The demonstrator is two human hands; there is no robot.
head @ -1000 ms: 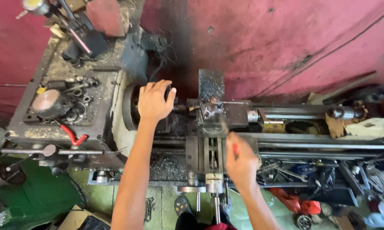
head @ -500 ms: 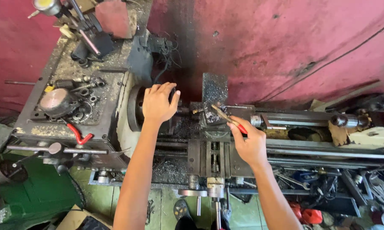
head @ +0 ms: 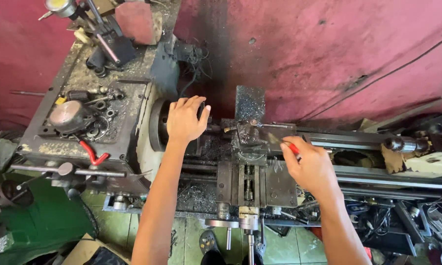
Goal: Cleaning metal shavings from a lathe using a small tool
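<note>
The left hand [head: 185,119] lies spread, fingers loose and open, over the round lathe chuck [head: 158,125], palm touching its top edge. The right hand [head: 310,166] is closed around a red-handled tool [head: 290,146], whose shaft (blurred) points toward the tool post [head: 248,131] on the carriage just right of the chuck. On the grimy headstock top [head: 127,105] lie a round grey metal part [head: 67,115] and a small yellow tag [head: 60,100] beside it; a red lever [head: 92,153] hangs at its front edge
</note>
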